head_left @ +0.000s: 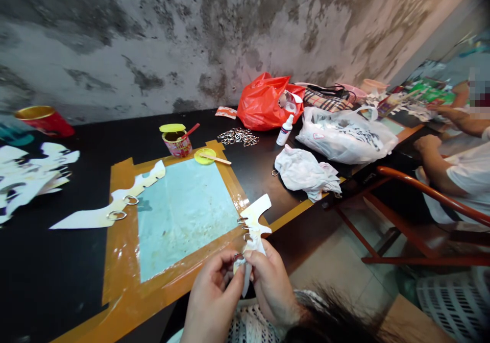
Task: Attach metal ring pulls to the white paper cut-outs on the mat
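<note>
Dark hair trails nearest my camera; beyond it, by the taped pale-blue sheet's near right corner, my left hand and right hand pinch a notched white strip with metal rings. A second ringed white strip crosses the sheet's left edge; past its far edge I see a round pink-patterned tub, heaped silver metal rings and a red plastic bag.

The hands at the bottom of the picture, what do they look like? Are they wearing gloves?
No gloves: the left hand and right hand are both bare. No watch or bracelet shows. Between them is a black-and-white, open-knit garment. Dark hair hides part of the right arm, so I can't tell about its sleeve.
</note>
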`<state>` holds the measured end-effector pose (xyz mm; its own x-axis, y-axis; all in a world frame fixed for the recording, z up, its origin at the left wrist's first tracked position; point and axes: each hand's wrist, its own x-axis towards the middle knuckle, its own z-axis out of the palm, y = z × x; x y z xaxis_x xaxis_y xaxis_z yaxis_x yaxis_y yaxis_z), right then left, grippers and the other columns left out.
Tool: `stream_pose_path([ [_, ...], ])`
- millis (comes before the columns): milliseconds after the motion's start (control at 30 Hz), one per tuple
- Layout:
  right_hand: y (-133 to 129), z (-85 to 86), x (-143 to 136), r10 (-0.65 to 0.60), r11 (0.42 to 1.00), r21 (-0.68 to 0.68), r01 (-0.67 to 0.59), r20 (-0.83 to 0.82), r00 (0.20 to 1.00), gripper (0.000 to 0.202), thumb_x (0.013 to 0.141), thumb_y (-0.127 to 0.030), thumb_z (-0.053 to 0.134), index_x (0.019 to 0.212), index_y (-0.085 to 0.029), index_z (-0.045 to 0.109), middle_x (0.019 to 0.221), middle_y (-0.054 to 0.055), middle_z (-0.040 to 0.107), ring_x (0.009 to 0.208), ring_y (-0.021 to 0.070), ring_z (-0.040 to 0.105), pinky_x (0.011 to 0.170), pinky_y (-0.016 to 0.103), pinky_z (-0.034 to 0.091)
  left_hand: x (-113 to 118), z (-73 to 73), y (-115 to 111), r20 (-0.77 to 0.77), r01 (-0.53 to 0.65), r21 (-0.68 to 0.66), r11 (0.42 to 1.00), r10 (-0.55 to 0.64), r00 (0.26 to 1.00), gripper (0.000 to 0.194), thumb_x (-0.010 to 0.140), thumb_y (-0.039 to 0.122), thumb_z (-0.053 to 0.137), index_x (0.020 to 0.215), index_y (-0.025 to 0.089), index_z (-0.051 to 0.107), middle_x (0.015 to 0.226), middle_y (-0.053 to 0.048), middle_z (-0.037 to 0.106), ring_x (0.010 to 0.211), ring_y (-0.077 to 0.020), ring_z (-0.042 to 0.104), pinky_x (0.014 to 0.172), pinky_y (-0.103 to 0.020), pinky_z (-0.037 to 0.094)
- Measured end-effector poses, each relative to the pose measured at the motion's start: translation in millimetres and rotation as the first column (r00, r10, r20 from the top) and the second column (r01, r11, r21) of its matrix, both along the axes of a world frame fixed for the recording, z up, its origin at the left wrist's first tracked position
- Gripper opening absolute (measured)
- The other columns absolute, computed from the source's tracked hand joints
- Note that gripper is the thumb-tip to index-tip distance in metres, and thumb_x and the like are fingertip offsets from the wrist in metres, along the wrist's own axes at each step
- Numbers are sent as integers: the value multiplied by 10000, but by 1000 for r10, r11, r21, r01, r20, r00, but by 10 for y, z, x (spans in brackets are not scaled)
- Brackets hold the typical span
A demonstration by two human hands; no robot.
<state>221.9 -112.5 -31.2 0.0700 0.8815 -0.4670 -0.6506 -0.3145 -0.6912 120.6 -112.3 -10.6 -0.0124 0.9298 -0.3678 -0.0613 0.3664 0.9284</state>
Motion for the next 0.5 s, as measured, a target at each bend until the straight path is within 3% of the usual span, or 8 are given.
stream_pose_path([
  [167,-16,73,22,23,998,54,-18,-82,996,291,686,-360,730,887,-159,670,730,27,651,635,153,553,621,259,435,3,30,6,5,-10,-26,1000,10,1000,356,602,430,777,831,171,691,838,-75,726,809,-231,694,768,-332,582],
  [500,0,94,12,19,999,31,-17,-44,999,392,599,-357,826,899,-158,673,776,44,685,703,187,610,719,309,484,7,-12,-4,-31,1,42,999,1,1000,302,643,429,761,806,182,693,814,-58,716,795,-228,695,745,-328,588],
])
